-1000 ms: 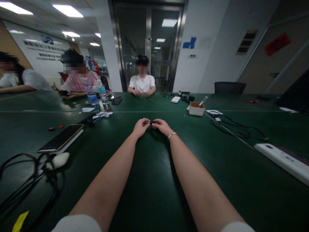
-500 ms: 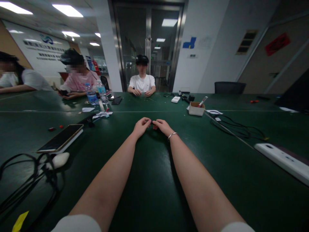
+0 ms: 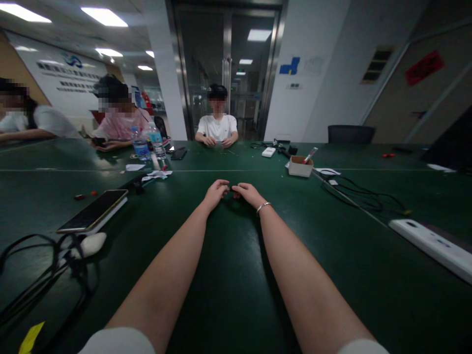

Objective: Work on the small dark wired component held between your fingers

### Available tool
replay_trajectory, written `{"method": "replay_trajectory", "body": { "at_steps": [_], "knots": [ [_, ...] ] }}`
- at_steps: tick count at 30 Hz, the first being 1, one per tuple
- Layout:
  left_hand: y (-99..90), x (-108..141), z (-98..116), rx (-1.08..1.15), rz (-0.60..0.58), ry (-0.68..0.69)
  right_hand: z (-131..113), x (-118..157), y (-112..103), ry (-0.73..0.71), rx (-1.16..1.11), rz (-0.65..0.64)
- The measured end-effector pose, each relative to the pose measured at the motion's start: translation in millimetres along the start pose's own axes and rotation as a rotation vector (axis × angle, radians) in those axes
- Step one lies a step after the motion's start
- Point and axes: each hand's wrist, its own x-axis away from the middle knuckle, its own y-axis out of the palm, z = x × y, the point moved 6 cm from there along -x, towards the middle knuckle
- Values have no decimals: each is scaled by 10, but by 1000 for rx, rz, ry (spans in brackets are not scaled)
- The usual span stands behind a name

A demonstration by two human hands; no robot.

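Note:
Both my forearms reach forward over the dark green table (image 3: 232, 275). My left hand (image 3: 216, 193) has its fingers curled in, thumb and fingertips close together. Facing it, my right hand (image 3: 249, 193) is pinched, with a metal bracelet (image 3: 263, 207) on its wrist. A small dark piece (image 3: 231, 188) shows between the two sets of fingertips, held by the right hand and at the left fingertips. It is too small and dim to name. What else the left fingers may hold is hidden.
Left are a phone (image 3: 94, 211) on a white block, a white mouse (image 3: 92, 244), black cables (image 3: 55, 275) and water bottles (image 3: 157, 141). Right are a small box (image 3: 300, 167) with a pen, cables (image 3: 365, 194) and a power strip (image 3: 431, 246). A person (image 3: 217, 125) sits opposite; others sit left.
My left thumb and fingers have parted slightly, and the dark piece between the hands shows a little more. Otherwise the arms and the table things stay put.

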Motion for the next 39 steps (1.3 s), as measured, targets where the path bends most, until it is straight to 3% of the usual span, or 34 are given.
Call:
{"method": "replay_trajectory", "body": {
  "at_steps": [39],
  "knots": [
    [18, 38, 88, -8, -52, 26, -38, 20, 24, -7, -25, -43]
  ]
}}
